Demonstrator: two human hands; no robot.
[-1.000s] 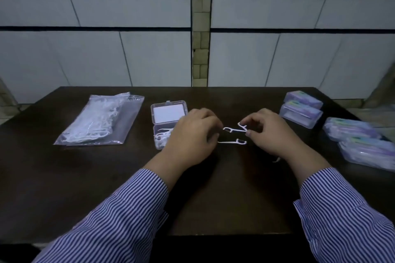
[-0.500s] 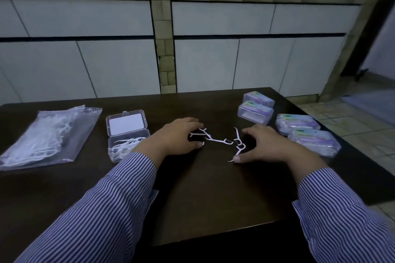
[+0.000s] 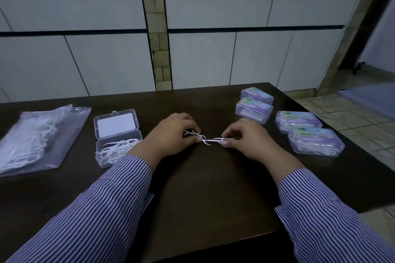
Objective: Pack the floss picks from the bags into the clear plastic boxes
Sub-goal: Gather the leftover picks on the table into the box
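A few white floss picks (image 3: 210,140) lie in a small bunch on the dark table (image 3: 205,188) between my hands. My left hand (image 3: 171,136) pinches the left end of the bunch with curled fingers. My right hand (image 3: 245,137) pinches the right end. An open clear plastic box (image 3: 118,136) stands left of my left hand, its lid up and several picks in its tray. A clear bag of floss picks (image 3: 32,136) lies at the far left.
Several closed clear boxes with coloured labels stand at the right: a stacked pair (image 3: 254,105) at the back and two more (image 3: 307,131) near the table's right edge. White cabinets stand behind the table. Tiled floor lies beyond the right edge.
My hands have come closer together and gathered the scattered picks into one bunch, each hand now pinching an end. The view has shifted slightly.
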